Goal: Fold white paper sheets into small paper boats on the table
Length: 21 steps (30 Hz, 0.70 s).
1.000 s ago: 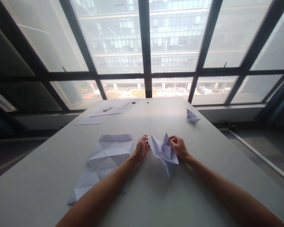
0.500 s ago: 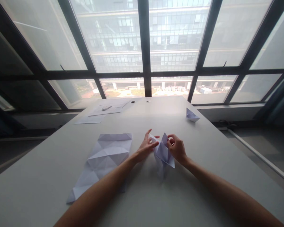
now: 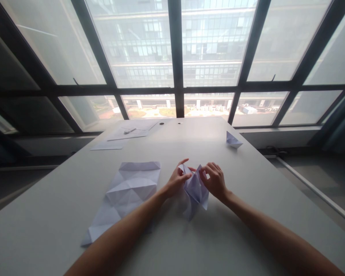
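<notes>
From here I see the left hand (image 3: 177, 179) and right hand (image 3: 214, 179) both pinching the folded paper (image 3: 194, 189) between them above the table (image 3: 235, 237), just right of a creased sheet (image 3: 129, 191).

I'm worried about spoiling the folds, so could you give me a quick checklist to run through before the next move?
1. Left grip on the folded paper: ok, holding its left side.
2. Right grip on the folded paper: ok, pinching near its upper right point.
3. Creased sheet apart from the folded paper: ok, it lies to the left.
4. Creased sheet free of anything above it: not ok, the left forearm crosses over it.
5. Boat-like paper away from both hands: ok, near the table's right edge, farther off.
6. Lower flap lifted off the table: cannot tell.
</notes>
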Tool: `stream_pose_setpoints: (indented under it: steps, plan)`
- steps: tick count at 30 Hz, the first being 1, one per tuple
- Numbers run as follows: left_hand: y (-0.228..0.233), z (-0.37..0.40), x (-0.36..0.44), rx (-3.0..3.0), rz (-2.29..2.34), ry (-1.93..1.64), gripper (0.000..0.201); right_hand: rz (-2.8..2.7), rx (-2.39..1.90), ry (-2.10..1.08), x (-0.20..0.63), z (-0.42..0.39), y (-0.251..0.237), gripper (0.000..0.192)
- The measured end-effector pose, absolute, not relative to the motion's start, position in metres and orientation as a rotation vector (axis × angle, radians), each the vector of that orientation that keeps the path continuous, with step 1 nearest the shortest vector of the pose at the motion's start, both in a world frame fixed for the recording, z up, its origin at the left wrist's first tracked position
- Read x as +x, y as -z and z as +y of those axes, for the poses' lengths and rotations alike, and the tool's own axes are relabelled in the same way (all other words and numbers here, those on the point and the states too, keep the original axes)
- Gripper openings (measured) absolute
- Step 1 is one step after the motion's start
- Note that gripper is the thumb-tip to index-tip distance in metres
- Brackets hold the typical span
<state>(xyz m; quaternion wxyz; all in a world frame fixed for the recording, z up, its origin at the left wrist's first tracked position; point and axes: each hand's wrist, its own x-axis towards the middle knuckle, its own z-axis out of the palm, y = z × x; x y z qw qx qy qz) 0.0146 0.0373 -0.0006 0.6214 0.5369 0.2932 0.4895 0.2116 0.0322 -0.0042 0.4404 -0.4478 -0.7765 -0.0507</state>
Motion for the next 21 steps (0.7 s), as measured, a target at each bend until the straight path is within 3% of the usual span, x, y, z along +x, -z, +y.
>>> stream_pose_setpoints:
  steps: [2, 7, 16, 21]
  plan:
    - [0.001, 0.037, 0.014, 1.26, 0.663, -1.109, 0.084, -1.939, -1.121, 0.056, 0.211, 0.031, 0.002, 0.013]
    - [0.003, 0.038, 0.011, 1.279, 0.588, -1.073, 0.078, -1.845, -1.151, -0.096, 0.206, 0.031, 0.0, 0.027]
    - [0.004, 0.041, 0.011, 1.036, 0.662, -1.142, 0.064, -1.341, -1.035, -0.847, 0.219, 0.051, 0.007, 0.027]
    - [0.004, 0.045, 0.012, 0.934, 0.735, -1.231, 0.065, -1.157, -1.012, -1.034, 0.235, 0.064, 0.015, 0.025]
